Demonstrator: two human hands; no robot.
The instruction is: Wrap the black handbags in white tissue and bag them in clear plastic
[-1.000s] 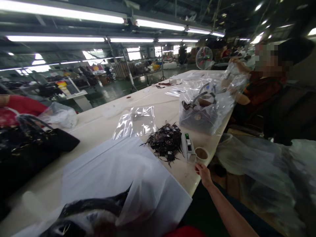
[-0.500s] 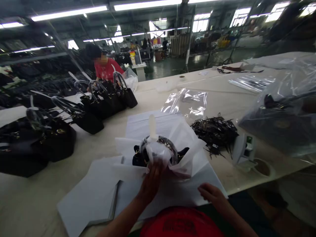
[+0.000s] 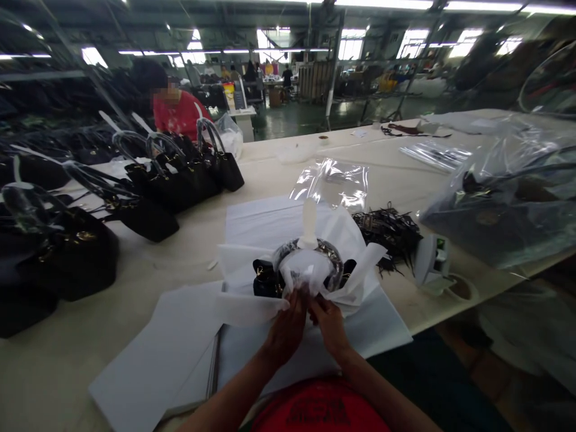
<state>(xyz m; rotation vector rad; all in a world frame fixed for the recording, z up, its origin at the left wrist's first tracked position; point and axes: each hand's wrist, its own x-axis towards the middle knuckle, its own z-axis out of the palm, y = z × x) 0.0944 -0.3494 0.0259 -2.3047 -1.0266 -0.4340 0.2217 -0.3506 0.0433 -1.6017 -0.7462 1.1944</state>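
Note:
A black handbag (image 3: pixel 266 283) stands in front of me with white tissue paper (image 3: pixel 355 287) around it. Its handles (image 3: pixel 332 252) are wrapped in clear film, and a white strip (image 3: pixel 309 223) sticks up from them. My left hand (image 3: pixel 290 327) is closed on the tissue paper at the bag's near side. Beside it, my right hand (image 3: pixel 327 321) pinches the same paper, the fingertips of both hands nearly touching. The bag's lower part is hidden by paper and hands.
Black handbags (image 3: pixel 180 180) line the left side. A stack of white sheets (image 3: pixel 157 354) lies front left. To the right are black tags (image 3: pixel 389 234), a tape dispenser (image 3: pixel 431 261) and a plastic-covered bag (image 3: pixel 495 210). A person in red (image 3: pixel 180 114) stands behind the handbags.
My right hand has moved left from the table's front edge to the tissue paper beside my left hand. The left hand stays at the paper. The camera view has shifted.

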